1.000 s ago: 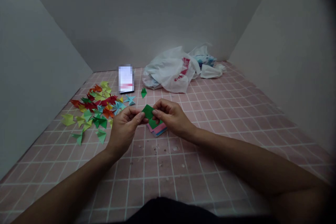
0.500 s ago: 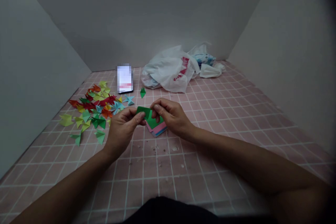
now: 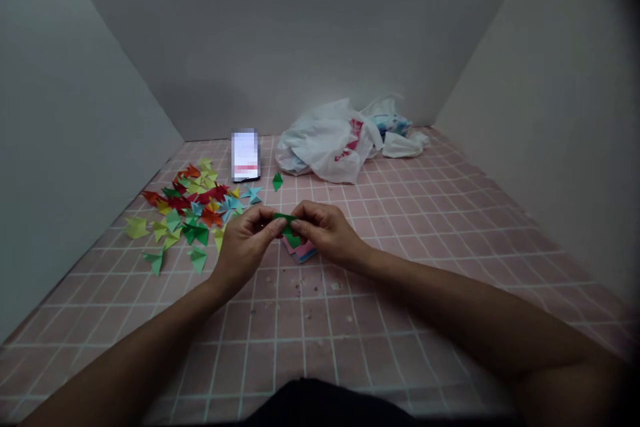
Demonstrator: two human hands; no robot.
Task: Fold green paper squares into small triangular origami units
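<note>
A small folded green paper (image 3: 285,219) is pinched between my left hand (image 3: 246,247) and my right hand (image 3: 325,233), held just above the pink tiled surface (image 3: 400,227). Both hands have their fingertips pressed on the paper from either side. Under my right hand lies a small stack of coloured paper squares (image 3: 301,250), pink and blue at its edge, partly hidden by my fingers.
A pile of folded paper shapes (image 3: 187,207) in red, yellow, green and blue lies to the left. One green folded piece (image 3: 277,181) lies alone beside a phone (image 3: 245,156). White plastic bags (image 3: 333,140) sit at the back. Grey walls close in on three sides.
The green paper went from a broad flap to a narrow folded strip between my fingertips. Both hands stayed over the paper stack, and the view shifted slightly.
</note>
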